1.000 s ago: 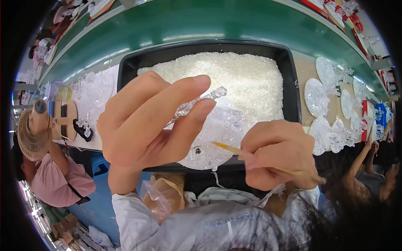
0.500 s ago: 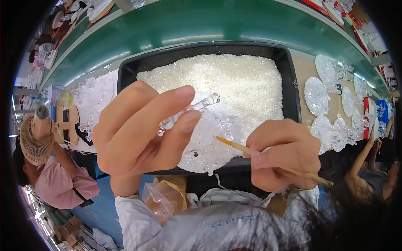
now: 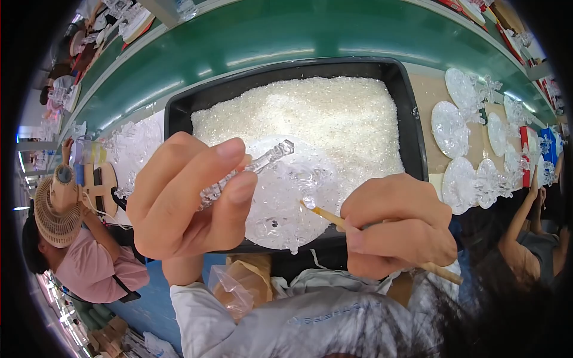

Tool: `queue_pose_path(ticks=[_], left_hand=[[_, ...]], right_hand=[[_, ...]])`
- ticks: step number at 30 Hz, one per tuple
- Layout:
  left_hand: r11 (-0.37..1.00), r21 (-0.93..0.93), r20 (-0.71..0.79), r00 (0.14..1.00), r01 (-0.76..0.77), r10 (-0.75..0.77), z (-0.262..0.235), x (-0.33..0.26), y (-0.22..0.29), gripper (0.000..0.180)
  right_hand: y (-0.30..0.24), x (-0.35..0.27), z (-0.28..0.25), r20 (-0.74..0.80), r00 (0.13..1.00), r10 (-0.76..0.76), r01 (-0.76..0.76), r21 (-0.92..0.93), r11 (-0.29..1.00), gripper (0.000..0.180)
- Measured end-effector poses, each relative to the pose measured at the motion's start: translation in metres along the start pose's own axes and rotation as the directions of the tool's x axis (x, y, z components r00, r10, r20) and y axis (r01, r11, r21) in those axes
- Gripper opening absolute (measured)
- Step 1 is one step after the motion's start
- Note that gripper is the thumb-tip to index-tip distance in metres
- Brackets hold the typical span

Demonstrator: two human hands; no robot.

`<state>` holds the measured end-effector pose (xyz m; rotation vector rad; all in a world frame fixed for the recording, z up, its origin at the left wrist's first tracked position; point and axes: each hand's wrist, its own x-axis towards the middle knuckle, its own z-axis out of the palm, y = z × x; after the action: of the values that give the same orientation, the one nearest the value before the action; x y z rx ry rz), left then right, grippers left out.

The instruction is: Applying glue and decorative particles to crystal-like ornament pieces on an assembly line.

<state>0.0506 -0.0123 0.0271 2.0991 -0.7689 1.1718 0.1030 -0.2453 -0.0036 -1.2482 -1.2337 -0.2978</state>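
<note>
Left hand (image 3: 188,200) pinched a clear faceted stem (image 3: 273,156) over a round disc (image 3: 319,176), right hand (image 3: 400,227) grasped a yellow-tipped stick (image 3: 328,216), its tip pointed leftward, pale granules (image 3: 340,116) lay in a black tray (image 3: 413,140).

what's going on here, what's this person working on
The person's left hand pinches a clear, ridged rod. The right hand grips a thin tan stick with a yellowish tip, its tip over a clear round disc; whether it touches is hard to tell. The disc is at the near side of a black rectangular tray of white, glittery granules.
</note>
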Motion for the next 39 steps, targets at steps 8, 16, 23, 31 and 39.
queue_pose_path(ticks=[8,16,23,31,39], left_hand=[[0.998,-0.001,-0.032,0.998,0.055,-0.055,0.001,-0.003,0.001,0.025],[0.996,0.024,0.014,0.996,0.084,-0.084,-0.004,0.001,0.004,0.022],[0.993,0.059,0.102,0.989,0.105,-0.111,-0.008,0.001,0.006,0.020],[0.997,0.026,0.100,0.992,0.075,-0.077,-0.008,0.001,0.004,0.020],[1.000,-0.025,-0.061,0.998,0.017,-0.018,0.002,-0.001,-0.004,0.031]], right_hand=[[0.003,0.008,0.006,0.130,0.991,-0.037,0.052,-0.117,0.992,0.018],[0.002,0.008,0.001,0.161,0.986,-0.045,0.051,-0.036,0.998,0.026],[0.004,0.008,0.006,0.181,0.980,-0.078,0.089,-0.053,0.995,0.024],[0.007,0.006,0.007,0.108,0.993,-0.045,0.050,-0.048,0.998,0.016],[0.008,0.002,0.007,0.057,0.998,-0.038,0.038,-0.001,0.999,0.014]])
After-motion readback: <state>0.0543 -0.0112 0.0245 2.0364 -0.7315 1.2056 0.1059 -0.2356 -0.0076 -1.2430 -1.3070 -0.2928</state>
